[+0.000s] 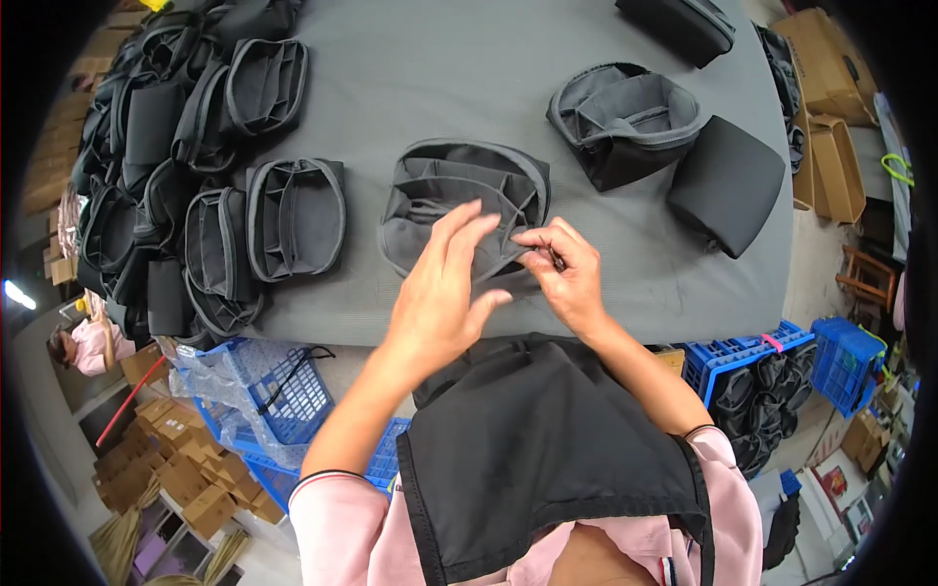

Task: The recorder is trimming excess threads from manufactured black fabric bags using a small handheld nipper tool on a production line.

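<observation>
An unzipped black pouch (464, 191) with grey inner dividers lies on the grey table in front of me. My left hand (440, 283) reaches over its near left part, fingers stretched out and thumb apart, holding nothing. At the pouch's near right edge, my right hand (569, 273) is closed, with thumb and forefinger pinching the rim. A small dark item shows between the fingers of that hand; its kind I cannot make out. The pouch's near side is partly hidden by both hands.
Several black pouches (156, 127) are heaped along the table's left side. To the right stand an open pouch (625, 117) and a closed one (728, 186); another (679, 24) lies farther back. Blue crates (293, 391) flank me below the table (410, 88).
</observation>
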A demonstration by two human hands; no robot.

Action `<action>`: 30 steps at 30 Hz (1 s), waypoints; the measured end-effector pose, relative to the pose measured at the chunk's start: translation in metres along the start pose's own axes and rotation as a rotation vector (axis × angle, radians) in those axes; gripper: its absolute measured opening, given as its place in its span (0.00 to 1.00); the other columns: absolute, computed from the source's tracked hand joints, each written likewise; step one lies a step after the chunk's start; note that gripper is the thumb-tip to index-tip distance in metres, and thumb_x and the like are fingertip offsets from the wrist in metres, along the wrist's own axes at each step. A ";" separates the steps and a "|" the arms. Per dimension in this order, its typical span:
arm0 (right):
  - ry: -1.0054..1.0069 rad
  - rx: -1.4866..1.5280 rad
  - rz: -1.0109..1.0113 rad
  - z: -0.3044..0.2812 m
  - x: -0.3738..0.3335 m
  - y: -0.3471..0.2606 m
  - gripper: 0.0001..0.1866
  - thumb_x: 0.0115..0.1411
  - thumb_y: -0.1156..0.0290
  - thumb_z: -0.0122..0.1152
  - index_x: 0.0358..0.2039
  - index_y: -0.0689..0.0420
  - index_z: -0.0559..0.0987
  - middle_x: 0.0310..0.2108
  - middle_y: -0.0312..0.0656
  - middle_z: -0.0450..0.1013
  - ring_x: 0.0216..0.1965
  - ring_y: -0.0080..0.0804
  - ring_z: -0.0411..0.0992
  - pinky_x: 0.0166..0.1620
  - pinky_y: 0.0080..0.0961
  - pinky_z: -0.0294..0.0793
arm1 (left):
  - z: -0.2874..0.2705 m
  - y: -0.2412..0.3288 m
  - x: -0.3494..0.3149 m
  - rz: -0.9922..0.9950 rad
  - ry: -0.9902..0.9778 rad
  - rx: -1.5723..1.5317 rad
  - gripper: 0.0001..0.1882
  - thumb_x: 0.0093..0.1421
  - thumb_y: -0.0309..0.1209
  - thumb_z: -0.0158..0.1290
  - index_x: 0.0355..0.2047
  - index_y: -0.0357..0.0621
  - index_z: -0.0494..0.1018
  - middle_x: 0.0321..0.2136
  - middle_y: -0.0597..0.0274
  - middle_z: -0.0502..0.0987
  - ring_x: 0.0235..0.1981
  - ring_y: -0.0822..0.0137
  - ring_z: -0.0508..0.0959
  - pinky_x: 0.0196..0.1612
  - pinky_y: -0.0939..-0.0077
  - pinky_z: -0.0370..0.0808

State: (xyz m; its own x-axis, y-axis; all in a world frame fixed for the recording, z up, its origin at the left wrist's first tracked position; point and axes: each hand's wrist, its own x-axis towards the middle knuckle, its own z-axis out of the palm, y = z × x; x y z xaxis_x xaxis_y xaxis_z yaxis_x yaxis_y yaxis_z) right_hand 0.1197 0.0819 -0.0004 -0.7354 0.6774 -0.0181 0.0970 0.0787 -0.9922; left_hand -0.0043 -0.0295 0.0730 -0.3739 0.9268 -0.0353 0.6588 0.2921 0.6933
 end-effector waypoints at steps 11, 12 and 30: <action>-0.678 -0.194 -0.266 -0.040 -0.014 0.019 0.07 0.49 0.71 0.62 0.29 0.58 0.76 0.26 0.42 0.70 0.30 0.39 0.71 0.31 0.32 0.68 | 0.030 -0.009 -0.030 -0.239 -0.288 -0.046 0.11 0.48 0.30 0.59 0.32 0.40 0.76 0.29 0.55 0.77 0.31 0.59 0.77 0.34 0.71 0.73; -0.795 -0.194 -0.263 -0.044 -0.015 0.021 0.08 0.50 0.70 0.61 0.29 0.58 0.76 0.27 0.41 0.70 0.30 0.39 0.71 0.32 0.32 0.68 | 0.027 -0.008 -0.028 -0.358 -0.478 -0.104 0.11 0.49 0.32 0.59 0.32 0.40 0.76 0.27 0.59 0.77 0.29 0.64 0.77 0.33 0.74 0.72; -0.342 -0.097 -0.064 -0.026 -0.037 0.007 0.19 0.55 0.68 0.60 0.17 0.68 0.65 0.14 0.39 0.56 0.16 0.25 0.53 0.21 0.27 0.53 | 0.055 -0.011 -0.057 -0.174 -0.628 -0.874 0.09 0.60 0.30 0.51 0.38 0.39 0.70 0.33 0.70 0.69 0.37 0.78 0.68 0.44 0.81 0.66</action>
State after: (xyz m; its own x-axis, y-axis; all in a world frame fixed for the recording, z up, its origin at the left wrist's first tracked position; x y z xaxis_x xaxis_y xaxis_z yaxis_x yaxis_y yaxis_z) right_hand 0.1652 0.0761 -0.0039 -0.9223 0.3863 -0.0124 0.0940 0.1931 -0.9767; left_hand 0.0455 -0.0729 0.0274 0.1469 0.9167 -0.3716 -0.1557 0.3924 0.9065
